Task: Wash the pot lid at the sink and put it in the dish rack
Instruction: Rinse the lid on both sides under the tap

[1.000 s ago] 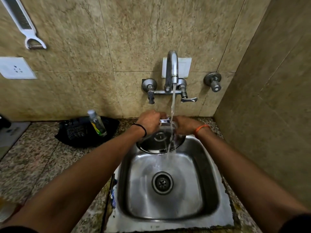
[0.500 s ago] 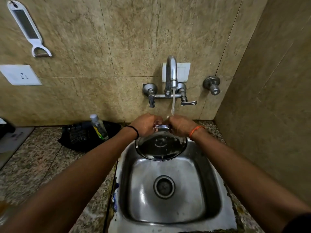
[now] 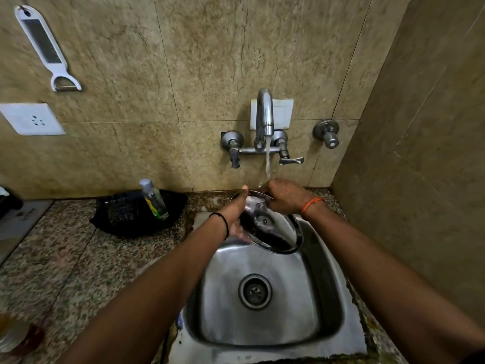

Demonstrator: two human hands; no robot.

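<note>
The round steel pot lid (image 3: 273, 232) is held tilted over the back of the steel sink (image 3: 325, 311), its inner face toward me. My left hand (image 3: 237, 214) grips its left rim, with the thumb pointing up. My right hand (image 3: 284, 197) holds the top edge of the lid, right under the stream. Water runs from the wall tap (image 3: 265, 114) onto my right hand and the lid. The lid's far side is hidden behind both hands.
A black dish rack (image 3: 126, 219) lies on the granite counter left of the sink, with a small clear bottle (image 3: 154, 199) in it. A separate valve (image 3: 328, 134) sticks out right of the tap. A wall closes in on the right. A peeler (image 3: 44, 48) hangs top left.
The lid has tipped from lying nearly flat to a steep tilt. My left hand has slid down its left rim and my right hand has moved onto the top edge under the stream.
</note>
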